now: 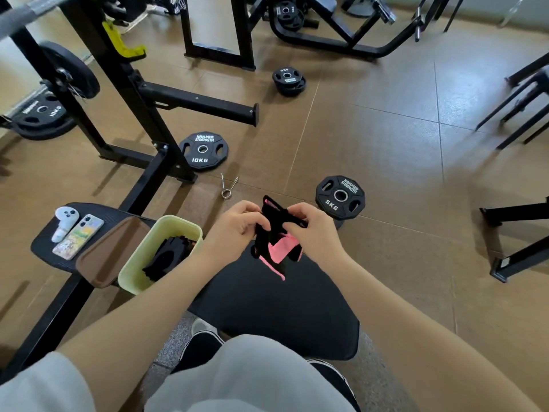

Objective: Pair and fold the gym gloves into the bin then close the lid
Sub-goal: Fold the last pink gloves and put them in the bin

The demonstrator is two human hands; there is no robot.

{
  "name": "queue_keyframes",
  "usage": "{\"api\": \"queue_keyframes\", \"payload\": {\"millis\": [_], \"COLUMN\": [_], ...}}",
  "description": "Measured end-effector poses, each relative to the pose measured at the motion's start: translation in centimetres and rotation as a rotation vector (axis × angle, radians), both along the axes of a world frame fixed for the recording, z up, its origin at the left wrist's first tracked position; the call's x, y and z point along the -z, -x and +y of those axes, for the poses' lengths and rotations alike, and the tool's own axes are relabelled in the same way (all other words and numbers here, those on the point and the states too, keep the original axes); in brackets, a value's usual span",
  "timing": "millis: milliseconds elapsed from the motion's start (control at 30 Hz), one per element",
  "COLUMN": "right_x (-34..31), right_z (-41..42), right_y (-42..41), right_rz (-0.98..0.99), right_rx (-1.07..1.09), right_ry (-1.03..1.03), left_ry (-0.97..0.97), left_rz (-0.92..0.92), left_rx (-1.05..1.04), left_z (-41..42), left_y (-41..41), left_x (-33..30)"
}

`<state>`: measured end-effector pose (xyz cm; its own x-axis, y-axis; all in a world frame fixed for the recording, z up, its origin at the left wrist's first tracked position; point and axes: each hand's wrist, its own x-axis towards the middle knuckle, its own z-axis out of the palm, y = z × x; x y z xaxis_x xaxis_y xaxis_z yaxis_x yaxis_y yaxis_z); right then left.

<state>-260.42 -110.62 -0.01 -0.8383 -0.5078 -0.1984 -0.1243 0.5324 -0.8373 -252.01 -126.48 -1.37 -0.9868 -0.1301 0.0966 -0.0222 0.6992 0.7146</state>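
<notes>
Both hands hold black and pink gym gloves [277, 239] in the air above the black bench pad [276, 310]. My left hand [237, 226] grips their left side and my right hand [307, 228] pinches the top right. Pink straps hang down below my fingers. To the left stands the pale green bin [142, 263], open, with black gloves [169, 255] lying inside. Its brown lid [110, 254] lies flat beside the bin on the left.
A phone [78, 240] and a small white device [64, 223] lie on the black seat pad [44, 248] left of the lid. Weight plates [203, 151] [340, 194], a spring collar [228, 187] and black rack frames stand on the brown floor ahead.
</notes>
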Motion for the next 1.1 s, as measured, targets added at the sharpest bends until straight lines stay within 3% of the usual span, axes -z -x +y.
{"api": "queue_keyframes", "payload": {"millis": [167, 367, 500, 800, 967, 1100], "right_x": [1.0, 1.0, 0.7, 0.7, 1.5, 4.3], "right_z": [1.0, -0.2, 0.8, -0.3, -2.6, -5.3], "right_y": [0.7, 0.0, 1.0, 2.9, 2.7, 0.8], "right_rz": [0.08, -0.292, -0.42, -0.489, -0.573, -0.519], "right_rx": [0.156, 0.019, -0.022, -0.336, -0.31, -0.466], "right_ry": [-0.01, 0.163, 0.232, 0.014, 0.122, -0.034], "left_ry": [0.072, 0.175, 0.1, 0.15, -0.105, -0.409], "left_rz": [-0.031, 0.04, -0.07, -0.21, -0.221, -0.271], "left_rx": [-0.055, -0.131, -0.053, 0.097, -0.252, -0.502], "left_z": [-0.2, 0.9, 0.2, -1.0, -2.6, -4.8], "left_y": [0.1, 1.1, 1.0, 0.1, -2.1, -5.1], "left_x": [0.0, 0.0, 0.2, 0.0, 1.3, 3.8]}}
